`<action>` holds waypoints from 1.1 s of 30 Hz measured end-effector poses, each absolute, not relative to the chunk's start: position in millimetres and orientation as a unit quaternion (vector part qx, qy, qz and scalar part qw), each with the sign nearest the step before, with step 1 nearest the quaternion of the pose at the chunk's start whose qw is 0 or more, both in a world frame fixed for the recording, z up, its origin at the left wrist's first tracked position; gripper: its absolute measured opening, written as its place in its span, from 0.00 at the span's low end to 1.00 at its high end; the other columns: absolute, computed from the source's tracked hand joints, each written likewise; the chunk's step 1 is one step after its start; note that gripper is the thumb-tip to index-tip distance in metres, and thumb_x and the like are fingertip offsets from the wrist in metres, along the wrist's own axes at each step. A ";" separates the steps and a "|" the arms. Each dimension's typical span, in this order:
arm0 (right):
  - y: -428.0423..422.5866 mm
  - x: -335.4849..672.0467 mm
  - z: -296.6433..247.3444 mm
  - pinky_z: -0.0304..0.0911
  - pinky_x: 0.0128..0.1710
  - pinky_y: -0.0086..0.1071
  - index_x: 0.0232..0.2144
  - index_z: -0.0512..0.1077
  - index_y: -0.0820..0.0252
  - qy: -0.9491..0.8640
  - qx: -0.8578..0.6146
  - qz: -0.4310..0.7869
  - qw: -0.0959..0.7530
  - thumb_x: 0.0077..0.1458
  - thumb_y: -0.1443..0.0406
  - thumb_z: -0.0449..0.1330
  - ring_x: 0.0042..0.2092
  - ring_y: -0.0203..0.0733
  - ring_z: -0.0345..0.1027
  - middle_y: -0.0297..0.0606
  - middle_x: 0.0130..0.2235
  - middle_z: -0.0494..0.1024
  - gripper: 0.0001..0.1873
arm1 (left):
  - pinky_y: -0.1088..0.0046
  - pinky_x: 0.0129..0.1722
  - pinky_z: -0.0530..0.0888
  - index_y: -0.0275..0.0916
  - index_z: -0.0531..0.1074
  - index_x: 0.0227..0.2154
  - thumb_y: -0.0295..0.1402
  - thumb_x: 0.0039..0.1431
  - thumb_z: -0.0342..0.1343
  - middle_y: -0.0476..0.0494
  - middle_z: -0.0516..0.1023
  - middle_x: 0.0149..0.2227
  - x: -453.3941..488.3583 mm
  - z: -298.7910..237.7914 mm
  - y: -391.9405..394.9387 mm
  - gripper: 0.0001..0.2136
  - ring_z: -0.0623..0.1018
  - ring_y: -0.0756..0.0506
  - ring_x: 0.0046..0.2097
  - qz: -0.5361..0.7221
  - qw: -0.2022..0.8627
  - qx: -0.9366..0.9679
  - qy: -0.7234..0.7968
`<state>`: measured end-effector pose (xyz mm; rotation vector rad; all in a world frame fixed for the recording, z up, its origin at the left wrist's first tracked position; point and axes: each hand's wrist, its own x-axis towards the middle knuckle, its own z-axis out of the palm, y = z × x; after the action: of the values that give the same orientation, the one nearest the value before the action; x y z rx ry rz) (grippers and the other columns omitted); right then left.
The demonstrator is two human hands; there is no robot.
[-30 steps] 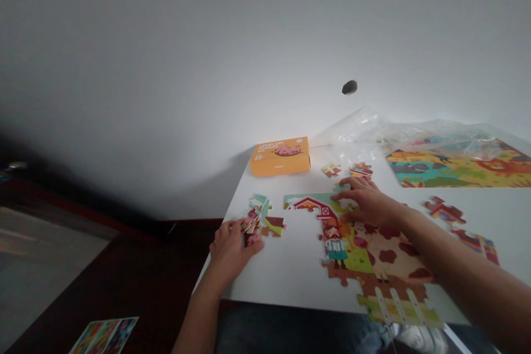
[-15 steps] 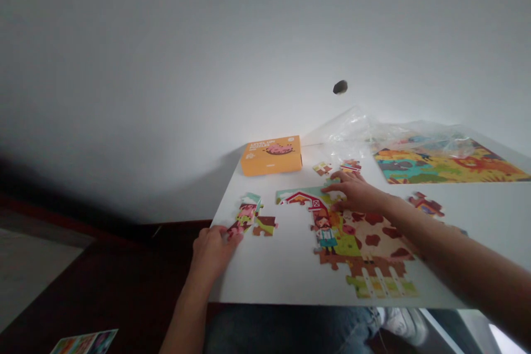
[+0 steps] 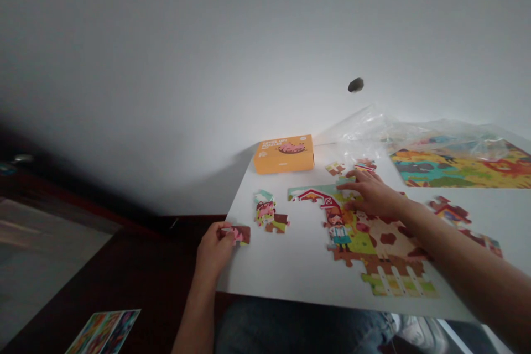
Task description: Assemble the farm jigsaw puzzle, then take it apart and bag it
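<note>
Near the table's left edge, my left hand [image 3: 216,246] pinches a pink and brown puzzle piece [image 3: 241,234]. Just beyond it lie a few loose puzzle pieces [image 3: 265,209] with a pig and green and brown ground. My right hand [image 3: 370,192] rests over the top of the partly joined farm puzzle [image 3: 384,238], its fingers spread at the upper edge. That puzzle shows a barn roof, a farmer, a cow and a white fence; my right hand and forearm hide part of it. Whether a piece lies under my right fingertips cannot be seen.
An orange puzzle box [image 3: 284,156] stands at the back left of the white table [image 3: 282,271]. Clear plastic wrap [image 3: 373,127] lies by the wall, partly over a colourful animal picture [image 3: 464,168]. More loose pieces [image 3: 450,211] sit right of my forearm. A printed sheet [image 3: 103,332] is low at left.
My left hand has drawn the pink and brown piece away from the pig pieces, toward the table's left edge. My right hand stays at the puzzle's top. The view has shifted slightly left.
</note>
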<state>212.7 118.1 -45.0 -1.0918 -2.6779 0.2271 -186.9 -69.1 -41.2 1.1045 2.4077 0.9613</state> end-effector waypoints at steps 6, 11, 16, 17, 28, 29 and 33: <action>114.4 210.5 -40.1 0.52 0.55 0.55 0.51 0.73 0.46 -0.921 -0.357 0.076 0.134 0.51 0.54 0.61 0.55 0.59 0.60 0.47 0.54 0.64 0.23 | 0.53 0.55 0.62 0.49 0.73 0.51 0.40 0.52 0.58 0.39 0.68 0.54 -156.7 -23.3 -53.5 0.21 0.66 0.35 0.55 0.194 -0.047 0.640 0.742; 113.5 210.0 -38.9 0.51 0.56 0.54 0.51 0.73 0.48 -0.925 -0.344 0.077 0.143 0.51 0.55 0.61 0.56 0.58 0.60 0.48 0.55 0.64 0.23 | 0.50 0.54 0.62 0.54 0.73 0.48 0.40 0.50 0.63 0.47 0.51 0.65 -129.2 -19.8 -38.5 0.20 0.57 0.33 0.60 0.114 0.000 0.743 0.659; 113.2 208.5 -37.8 0.51 0.55 0.54 0.51 0.73 0.49 -0.924 -0.347 0.078 0.142 0.51 0.54 0.61 0.55 0.58 0.60 0.48 0.54 0.64 0.23 | 0.50 0.54 0.61 0.48 0.74 0.41 0.37 0.48 0.65 0.45 0.54 0.64 -117.8 -18.0 -29.1 0.15 0.56 0.33 0.61 0.098 0.030 0.765 0.635; 113.1 208.2 -37.5 0.51 0.55 0.54 0.51 0.73 0.49 -0.923 -0.348 0.079 0.142 0.51 0.54 0.61 0.55 0.58 0.60 0.48 0.54 0.64 0.24 | 0.50 0.55 0.60 0.46 0.73 0.40 0.36 0.47 0.65 0.44 0.56 0.63 -116.1 -17.3 -27.9 0.15 0.56 0.33 0.61 0.098 0.035 0.769 0.631; 111.3 206.7 -34.0 0.51 0.54 0.53 0.51 0.73 0.50 -0.920 -0.352 0.098 0.140 0.51 0.54 0.62 0.55 0.58 0.60 0.49 0.54 0.65 0.25 | 0.62 0.49 0.67 0.42 0.69 0.45 0.33 0.59 0.52 0.44 0.76 0.44 -95.7 -19.1 -37.4 0.11 0.74 0.42 0.47 0.199 0.143 0.734 0.633; 111.4 206.7 -34.0 0.51 0.54 0.53 0.51 0.73 0.50 -0.920 -0.352 0.098 0.139 0.51 0.54 0.62 0.55 0.58 0.60 0.49 0.54 0.65 0.25 | 0.64 0.48 0.68 0.42 0.69 0.47 0.33 0.60 0.51 0.44 0.77 0.45 -91.8 -19.7 -38.2 0.12 0.74 0.42 0.47 0.213 0.149 0.728 0.634; 112.3 207.6 -35.4 0.51 0.54 0.53 0.51 0.73 0.48 -0.920 -0.355 0.093 0.136 0.51 0.53 0.61 0.54 0.58 0.60 0.47 0.54 0.65 0.24 | 0.69 0.45 0.70 0.43 0.73 0.45 0.33 0.60 0.51 0.44 0.78 0.44 -72.6 -19.5 -41.1 0.12 0.76 0.44 0.44 0.229 0.204 0.728 0.613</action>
<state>207.6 112.3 -35.4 -1.0269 -2.6651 0.2697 -72.6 -41.1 -19.5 2.0300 1.7110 0.6396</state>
